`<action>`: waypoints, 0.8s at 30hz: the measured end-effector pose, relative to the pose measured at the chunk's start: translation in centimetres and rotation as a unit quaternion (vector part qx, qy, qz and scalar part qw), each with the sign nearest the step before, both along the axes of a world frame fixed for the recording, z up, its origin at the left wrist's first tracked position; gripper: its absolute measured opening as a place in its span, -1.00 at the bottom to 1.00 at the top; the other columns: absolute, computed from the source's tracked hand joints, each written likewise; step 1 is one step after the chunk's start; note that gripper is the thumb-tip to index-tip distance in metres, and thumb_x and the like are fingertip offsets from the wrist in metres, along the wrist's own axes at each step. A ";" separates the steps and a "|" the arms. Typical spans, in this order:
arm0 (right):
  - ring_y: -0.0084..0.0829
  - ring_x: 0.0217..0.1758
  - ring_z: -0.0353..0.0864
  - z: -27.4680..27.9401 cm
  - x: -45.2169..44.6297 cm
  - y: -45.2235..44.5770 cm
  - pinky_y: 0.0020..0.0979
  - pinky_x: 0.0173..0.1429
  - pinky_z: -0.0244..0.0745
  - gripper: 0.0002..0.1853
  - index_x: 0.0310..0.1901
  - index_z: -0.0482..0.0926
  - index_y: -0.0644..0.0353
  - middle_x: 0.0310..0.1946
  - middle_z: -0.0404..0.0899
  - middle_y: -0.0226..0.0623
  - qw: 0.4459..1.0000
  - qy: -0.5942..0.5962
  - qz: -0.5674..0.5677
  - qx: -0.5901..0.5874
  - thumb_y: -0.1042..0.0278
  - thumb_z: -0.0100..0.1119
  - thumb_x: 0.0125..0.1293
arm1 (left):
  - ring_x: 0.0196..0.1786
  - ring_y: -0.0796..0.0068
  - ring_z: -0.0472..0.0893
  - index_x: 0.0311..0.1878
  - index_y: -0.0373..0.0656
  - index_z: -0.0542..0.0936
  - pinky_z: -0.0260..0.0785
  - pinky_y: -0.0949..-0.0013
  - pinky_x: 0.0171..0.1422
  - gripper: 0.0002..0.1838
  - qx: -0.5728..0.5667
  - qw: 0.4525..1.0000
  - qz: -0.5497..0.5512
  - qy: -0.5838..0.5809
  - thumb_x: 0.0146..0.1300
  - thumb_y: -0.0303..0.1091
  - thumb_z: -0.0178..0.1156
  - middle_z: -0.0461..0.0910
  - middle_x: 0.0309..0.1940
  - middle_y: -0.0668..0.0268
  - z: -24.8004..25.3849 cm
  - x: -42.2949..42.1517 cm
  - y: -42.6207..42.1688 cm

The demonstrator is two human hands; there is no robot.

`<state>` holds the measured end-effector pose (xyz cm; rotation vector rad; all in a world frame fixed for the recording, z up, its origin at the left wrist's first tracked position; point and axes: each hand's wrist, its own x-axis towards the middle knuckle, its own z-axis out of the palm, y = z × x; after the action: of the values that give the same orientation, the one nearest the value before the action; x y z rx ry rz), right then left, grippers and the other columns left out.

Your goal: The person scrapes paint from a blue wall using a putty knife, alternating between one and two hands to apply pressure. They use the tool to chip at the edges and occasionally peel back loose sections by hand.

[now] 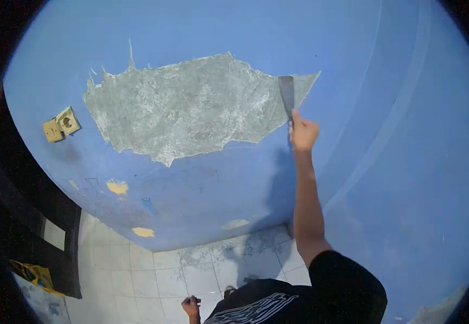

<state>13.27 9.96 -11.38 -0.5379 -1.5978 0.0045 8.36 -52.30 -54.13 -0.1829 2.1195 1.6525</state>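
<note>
My right hand [304, 134] is raised to the blue wall [234, 189], fingers wrapped round the handle of a scraper [287, 93]. Its broad, dark blade lies over the right end of a large bare grey patch [191, 105], where the paint is gone and the edges are jagged. To the right of the blade, the patch tapers to a point. Low in the view, my left hand [191, 308] hangs near my body with curled fingers. Something small and dark shows at those fingers, too small to name.
A yellowed wall socket and switch [62, 124] sit left of the patch. Paint flakes and dust [245, 248] lie on the white tiled floor [153, 275] at the wall's foot. A yellow bag [37, 276] is at lower left, beside a dark doorway or furniture.
</note>
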 end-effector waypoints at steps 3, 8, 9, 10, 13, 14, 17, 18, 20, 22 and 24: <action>-0.63 -0.81 0.23 2.6 -1.1 -1.4 -0.53 -0.71 0.08 -0.51 -0.69 0.50 0.28 -0.79 0.38 -0.43 0.883 0.187 0.222 -0.368 0.20 0.23 0.40 | -0.51 0.40 0.68 -0.45 -0.29 0.53 0.49 0.37 -0.53 -0.75 -0.003 0.999 -0.029 0.017 0.34 -0.35 0.16 0.67 -0.56 0.16 1.0 -1.9 1.8; -0.62 -0.81 0.25 0.1 3.3 -2.0 -0.52 -0.69 0.08 -0.51 -0.66 0.53 0.30 -0.81 0.37 -0.43 0.912 0.154 0.187 -0.330 0.17 0.26 0.38 | -0.51 0.43 0.67 -0.44 -0.27 0.56 0.48 0.40 -0.49 -0.74 0.006 0.994 -0.080 0.072 0.35 -0.32 0.15 0.68 -0.54 0.16 2.0 -4.2 4.2; -0.62 -0.81 0.25 -0.1 3.1 -1.2 -0.52 -0.69 0.08 -0.51 -0.66 0.53 0.30 -0.81 0.37 -0.43 0.913 0.156 0.188 -0.328 0.17 0.26 0.38 | -0.51 0.43 0.67 -0.44 -0.27 0.56 0.48 0.40 -0.49 -0.74 0.007 0.994 -0.079 0.074 0.35 -0.32 0.15 0.68 -0.54 0.16 2.1 -4.6 4.6; -0.62 -0.81 0.24 -0.9 2.9 0.0 -0.51 -0.69 0.09 -0.51 -0.67 0.54 0.31 -0.82 0.35 -0.44 0.984 0.071 0.086 -0.139 0.17 0.27 0.37 | -0.51 0.43 0.67 -0.44 -0.27 0.56 0.48 0.41 -0.48 -0.74 0.003 0.994 -0.076 0.079 0.35 -0.32 0.15 0.68 -0.54 0.17 2.2 -4.6 4.7; -0.64 -0.79 0.24 3.0 0.5 -0.8 -0.49 -0.68 0.09 -0.53 -0.66 0.56 0.32 -0.83 0.33 -0.45 0.986 0.045 0.054 -0.151 0.19 0.28 0.35 | -0.51 0.43 0.67 -0.45 -0.26 0.56 0.48 0.41 -0.48 -0.74 0.020 0.995 -0.066 0.066 0.35 -0.33 0.15 0.68 -0.55 0.18 2.9 -3.5 5.5; -0.64 -0.78 0.25 4.1 -0.2 -1.7 -0.48 -0.68 0.09 -0.56 -0.65 0.58 0.32 -0.84 0.32 -0.46 0.921 0.112 0.128 -0.350 0.21 0.29 0.34 | -0.51 0.43 0.67 -0.46 -0.26 0.56 0.47 0.41 -0.48 -0.74 0.041 0.996 -0.055 0.051 0.34 -0.33 0.15 0.68 -0.56 0.18 3.2 -3.0 5.4; -0.64 -0.78 0.25 1.2 0.6 -0.8 -0.48 -0.68 0.09 -0.56 -0.67 0.56 0.32 -0.84 0.33 -0.43 0.932 0.106 0.124 -0.323 0.23 0.30 0.32 | -0.53 0.47 0.65 -0.49 -0.25 0.57 0.45 0.43 -0.50 -0.72 0.013 0.994 -0.100 0.035 0.34 -0.34 0.16 0.68 -0.57 0.20 3.3 -1.7 5.9; -0.64 -0.78 0.25 0.0 1.6 -0.7 -0.48 -0.68 0.09 -0.56 -0.67 0.56 0.32 -0.84 0.33 -0.43 0.932 0.105 0.126 -0.323 0.23 0.30 0.32 | -0.53 0.47 0.65 -0.49 -0.25 0.57 0.45 0.43 -0.50 -0.72 0.013 0.995 -0.098 0.035 0.34 -0.34 0.16 0.68 -0.57 0.20 3.2 -1.2 6.0; -0.64 -0.78 0.26 -1.6 3.5 -0.8 -0.49 -0.68 0.09 -0.53 -0.69 0.56 0.32 -0.83 0.35 -0.43 0.987 0.040 0.042 -0.151 0.19 0.32 0.31 | -0.56 0.50 0.62 -0.50 -0.25 0.57 0.43 0.44 -0.51 -0.72 0.020 0.990 -0.134 0.041 0.33 -0.34 0.17 0.68 -0.56 0.21 2.5 -0.8 5.8; -0.63 -0.78 0.27 -1.3 3.5 -1.4 -0.47 -0.67 0.10 -0.51 -0.69 0.56 0.32 -0.83 0.35 -0.43 0.966 0.093 0.098 -0.222 0.16 0.31 0.31 | -0.57 0.52 0.60 -0.50 -0.26 0.57 0.42 0.45 -0.51 -0.73 0.025 0.990 -0.131 0.039 0.32 -0.34 0.18 0.68 -0.56 0.21 2.2 -0.5 5.6; -0.62 -0.78 0.28 0.5 2.2 -2.1 -0.46 -0.67 0.11 -0.49 -0.69 0.56 0.33 -0.84 0.34 -0.43 0.933 0.145 0.151 -0.293 0.12 0.31 0.32 | -0.57 0.52 0.60 -0.49 -0.26 0.57 0.43 0.44 -0.51 -0.74 0.021 0.991 -0.127 0.039 0.32 -0.34 0.18 0.69 -0.56 0.20 2.0 -0.4 5.2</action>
<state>15.51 7.83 -10.90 -0.7043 -1.3592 0.7813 7.98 -47.08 -52.12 0.1618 2.0635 1.5722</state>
